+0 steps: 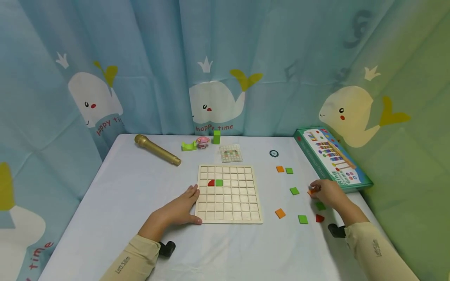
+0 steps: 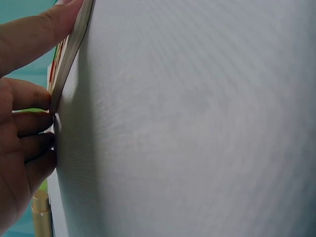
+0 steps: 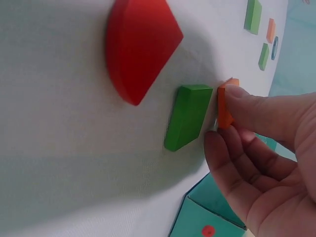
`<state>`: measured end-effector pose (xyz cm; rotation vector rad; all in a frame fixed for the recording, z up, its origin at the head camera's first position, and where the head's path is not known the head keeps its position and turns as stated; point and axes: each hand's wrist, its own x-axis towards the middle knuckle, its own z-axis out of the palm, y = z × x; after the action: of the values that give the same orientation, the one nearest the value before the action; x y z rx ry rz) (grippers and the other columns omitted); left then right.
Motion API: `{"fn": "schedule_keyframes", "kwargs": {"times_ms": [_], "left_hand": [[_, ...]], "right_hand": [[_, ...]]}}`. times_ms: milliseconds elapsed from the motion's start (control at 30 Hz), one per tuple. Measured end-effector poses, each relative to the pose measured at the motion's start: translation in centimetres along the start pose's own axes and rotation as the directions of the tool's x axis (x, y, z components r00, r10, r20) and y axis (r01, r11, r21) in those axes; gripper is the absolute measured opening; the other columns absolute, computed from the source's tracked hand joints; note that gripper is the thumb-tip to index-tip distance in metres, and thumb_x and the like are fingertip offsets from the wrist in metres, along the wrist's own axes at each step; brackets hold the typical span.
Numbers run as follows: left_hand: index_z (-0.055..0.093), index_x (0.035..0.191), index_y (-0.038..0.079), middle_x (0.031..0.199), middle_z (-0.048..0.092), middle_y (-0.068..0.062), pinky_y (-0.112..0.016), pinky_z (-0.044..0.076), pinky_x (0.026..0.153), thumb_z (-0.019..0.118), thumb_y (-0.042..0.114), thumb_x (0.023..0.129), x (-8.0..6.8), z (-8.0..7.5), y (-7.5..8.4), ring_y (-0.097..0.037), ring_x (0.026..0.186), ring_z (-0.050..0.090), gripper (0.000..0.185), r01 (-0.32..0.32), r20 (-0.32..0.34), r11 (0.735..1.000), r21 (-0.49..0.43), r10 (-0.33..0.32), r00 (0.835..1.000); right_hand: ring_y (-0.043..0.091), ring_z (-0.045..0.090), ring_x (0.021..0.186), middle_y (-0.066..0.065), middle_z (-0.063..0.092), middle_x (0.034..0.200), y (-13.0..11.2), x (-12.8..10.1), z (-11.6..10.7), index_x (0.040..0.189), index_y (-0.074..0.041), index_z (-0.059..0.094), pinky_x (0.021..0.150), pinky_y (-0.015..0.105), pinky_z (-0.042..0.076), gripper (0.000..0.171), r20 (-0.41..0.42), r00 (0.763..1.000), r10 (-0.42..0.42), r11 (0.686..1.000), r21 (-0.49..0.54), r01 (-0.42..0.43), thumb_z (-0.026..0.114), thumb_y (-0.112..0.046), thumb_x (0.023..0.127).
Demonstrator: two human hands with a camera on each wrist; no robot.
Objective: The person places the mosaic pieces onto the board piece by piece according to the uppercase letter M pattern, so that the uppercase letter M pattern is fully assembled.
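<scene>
The orange tile (image 3: pixel 225 105) lies at the right side of the desk (image 1: pixel 116 195), close to the green game box (image 1: pixel 334 156), and the right hand (image 1: pixel 328 194) has its fingers (image 3: pixel 256 111) curled over it, a fingertip pressing its top edge while the thumb comes in from below; the pinch looks only half formed. Just beside it lies a green tile (image 3: pixel 187 123), and a little farther off a red quarter-round piece (image 3: pixel 140 44). To lift the orange tile cleanly, the fingers would do well to close on its two opposite edges and raise it straight up, so that the green tile next to it is not nudged. The left hand (image 1: pixel 179 208) lies with straight fingers pressed together against the left edge of the wooden grid board (image 1: pixel 230 210), steadying it; keeping that light pressure would stop the board sliding on the cloth. The board already holds a red piece (image 1: pixel 211 182) and a green square (image 1: pixel 219 182) side by side. More orange and green tiles lie scattered between board and box.
</scene>
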<state>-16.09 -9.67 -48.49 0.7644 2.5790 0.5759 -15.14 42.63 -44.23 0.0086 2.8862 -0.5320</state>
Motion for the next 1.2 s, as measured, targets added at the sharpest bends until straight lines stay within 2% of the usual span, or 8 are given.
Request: {"fn": "schedule_keyframes", "kwargs": {"times_ms": [233, 433, 633, 967, 1200], "left_hand": [[0.026, 0.156, -0.004, 0.166, 0.014, -0.016, -0.044, 0.021, 0.12, 0.083, 0.045, 0.08, 0.0, 0.2, -0.1, -0.032, 0.153, 0.011, 0.107, 0.001, -0.006, 1.0, 0.001, -0.001, 1.0], [0.027, 0.156, -0.005, 0.166, 0.014, -0.016, -0.044, 0.022, 0.12, 0.084, 0.045, 0.08, 0.0, 0.2, -0.1, -0.032, 0.153, 0.011, 0.107, 0.007, -0.009, 1.0, 0.002, -0.007, 1.0], [0.027, 0.156, -0.005, 0.166, 0.014, -0.016, -0.044, 0.022, 0.12, 0.085, 0.043, 0.078, -0.3, -0.1, 0.3, -0.032, 0.153, 0.011, 0.108, 0.009, -0.008, 1.0, -0.023, -0.009, 1.0], [0.027, 0.156, -0.006, 0.166, 0.015, -0.017, -0.046, 0.022, 0.12, 0.085, 0.043, 0.078, -0.4, -0.3, 0.4, -0.033, 0.153, 0.011, 0.108, 0.007, -0.015, 0.999, -0.04, -0.008, 1.0], [0.026, 0.156, -0.005, 0.166, 0.014, -0.016, -0.045, 0.022, 0.12, 0.084, 0.044, 0.079, -0.2, -0.2, 0.3, -0.032, 0.153, 0.011, 0.108, 0.005, -0.006, 1.0, -0.03, -0.005, 1.0]], "right_hand": [[0.026, 0.057, 0.082, 0.011, 0.067, 0.092, -0.1, 0.1, 0.1, 0.102, 0.001, 0.072, 0.069, 0.038, 0.048, 0.015, 0.006, 1.0, 0.022, 0.999, 0.038, -0.022, 0.073, -0.004, 0.088], [0.025, 0.058, 0.082, 0.012, 0.067, 0.094, 0.0, 0.2, 0.2, 0.112, 0.004, 0.068, 0.067, 0.036, 0.048, 0.026, 0.003, 0.999, 0.036, 0.997, 0.063, -0.036, 0.073, -0.004, 0.087], [0.027, 0.059, 0.084, 0.012, 0.068, 0.093, -0.4, 0.1, 0.3, 0.101, 0.0, 0.073, 0.068, 0.037, 0.048, 0.015, -0.018, 0.999, 0.03, 0.998, 0.054, -0.029, 0.075, -0.005, 0.087], [0.032, 0.064, 0.092, 0.019, 0.071, 0.104, -1.1, 0.8, 0.0, 0.113, 0.004, 0.071, 0.073, 0.041, 0.052, 0.023, -0.084, 0.996, -0.018, 0.996, 0.09, 0.026, 0.071, -0.006, 0.092], [0.029, 0.064, 0.09, 0.017, 0.071, 0.104, -2.4, 1.5, -0.4, 0.116, 0.003, 0.07, 0.071, 0.038, 0.052, 0.028, -0.077, 0.997, -0.008, 0.995, 0.099, 0.016, 0.073, -0.012, 0.093]]}}
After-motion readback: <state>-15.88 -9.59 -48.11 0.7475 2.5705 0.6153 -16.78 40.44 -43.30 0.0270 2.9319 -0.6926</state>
